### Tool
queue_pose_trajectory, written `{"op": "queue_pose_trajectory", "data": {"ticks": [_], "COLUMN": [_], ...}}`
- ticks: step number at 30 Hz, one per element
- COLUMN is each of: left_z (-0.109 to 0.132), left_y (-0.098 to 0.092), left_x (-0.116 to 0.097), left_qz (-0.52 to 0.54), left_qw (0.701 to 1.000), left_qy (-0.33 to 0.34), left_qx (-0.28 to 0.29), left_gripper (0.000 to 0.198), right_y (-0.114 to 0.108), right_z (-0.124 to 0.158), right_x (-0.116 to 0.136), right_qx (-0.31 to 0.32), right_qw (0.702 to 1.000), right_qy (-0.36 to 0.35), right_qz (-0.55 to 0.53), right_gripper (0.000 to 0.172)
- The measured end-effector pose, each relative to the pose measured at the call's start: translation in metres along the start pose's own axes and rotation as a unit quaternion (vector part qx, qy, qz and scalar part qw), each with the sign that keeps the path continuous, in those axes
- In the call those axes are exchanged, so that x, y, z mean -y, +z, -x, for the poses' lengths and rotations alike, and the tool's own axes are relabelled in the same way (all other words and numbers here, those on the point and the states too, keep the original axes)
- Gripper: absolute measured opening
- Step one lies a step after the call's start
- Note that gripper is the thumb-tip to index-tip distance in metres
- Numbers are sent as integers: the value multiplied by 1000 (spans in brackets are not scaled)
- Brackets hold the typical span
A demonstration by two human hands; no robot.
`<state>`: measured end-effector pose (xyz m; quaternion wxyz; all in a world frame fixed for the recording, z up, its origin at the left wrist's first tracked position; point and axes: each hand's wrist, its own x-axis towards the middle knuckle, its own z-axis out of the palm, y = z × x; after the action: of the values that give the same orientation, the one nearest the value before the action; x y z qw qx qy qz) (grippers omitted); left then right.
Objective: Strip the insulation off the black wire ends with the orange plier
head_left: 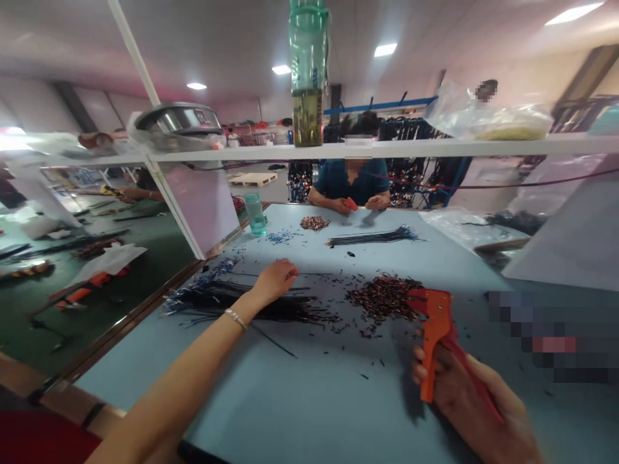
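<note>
My left hand (275,278) reaches across the light blue table (300,393) to a bundle of thin black wires with blue ends (232,301); its fingers are curled together over the wires, and what they pinch is too small to make out. My right hand (471,403) is closed round the handles of an orange crimping tool (435,328), whose head points up toward a heap of small dark terminals (382,298).
A person sits opposite at the far table edge with an orange tool (351,204). Another wire bundle (372,237), a small pile of terminals (314,223) and a green cup (255,214) lie beyond. A white shelf (387,149) carries a bottle (308,71).
</note>
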<state>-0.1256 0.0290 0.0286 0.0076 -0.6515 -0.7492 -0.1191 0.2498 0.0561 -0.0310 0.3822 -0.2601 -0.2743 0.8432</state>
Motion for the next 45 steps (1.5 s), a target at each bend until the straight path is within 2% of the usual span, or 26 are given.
{"op": "queue_pose_trajectory", "data": {"ticks": [4, 8, 12, 15, 17, 18, 21, 22, 24, 25, 29, 33, 37, 40, 45], "left_z": [-35, -49, -52, -41, -21, -9, 34, 47, 65, 69, 64, 53, 53, 55, 61], "left_y": [23, 43, 41, 24, 14, 12, 20, 26, 37, 41, 39, 33, 43, 50, 52], "left_x": [-6, -4, -2, -12, -27, -35, -57, -63, -75, -80, -95, -103, -115, -123, -119], "left_qz": [-40, -52, -53, -59, -65, -66, -65, -79, -94, -101, -118, -23, 131, 218, 245], "left_qw": [999, 996, 995, 996, 995, 994, 991, 981, 965, 963, 972, 987, 977, 963, 953], "left_qy": [-13, -49, -69, -66, -53, -38, 37, 83, 143, 155, 146, 114, 98, 52, -1], "left_qx": [35, 55, 44, -5, -55, -76, -112, -155, -200, -198, -143, -113, -135, -151, -177], "left_gripper": [32, 34, 33, 32, 22, 24, 25, 26, 32, 33, 27, 28, 30, 27, 22], "right_y": [-3, -5, -5, -4, -2, -1, 4, 6, 9, 11, 14, 13, 12, 13, 14], "right_z": [-3, -6, -10, -11, -11, -10, -9, -9, -8, -7, -5, -6, -4, -1, 7], "right_x": [-1, -2, -3, -4, -4, -5, -6, -6, -7, -8, -11, -12, -14, -17, -19], "right_qx": [5, 21, 38, 55, 65, 70, 92, 97, 99, 101, 112, 116, 132, 151, 165], "right_qw": [1000, 999, 999, 997, 995, 994, 990, 989, 988, 988, 989, 987, 984, 983, 982], "right_qy": [-2, 4, 21, 9, -12, -21, -37, -40, -46, -46, -32, -35, -36, -17, 19], "right_qz": [5, 26, 31, 51, 71, 79, 100, 108, 112, 108, 89, 105, 110, 99, 94], "right_gripper": [29, 29, 28, 29, 31, 32, 34, 36, 42, 44, 50, 52, 50, 44, 42]}}
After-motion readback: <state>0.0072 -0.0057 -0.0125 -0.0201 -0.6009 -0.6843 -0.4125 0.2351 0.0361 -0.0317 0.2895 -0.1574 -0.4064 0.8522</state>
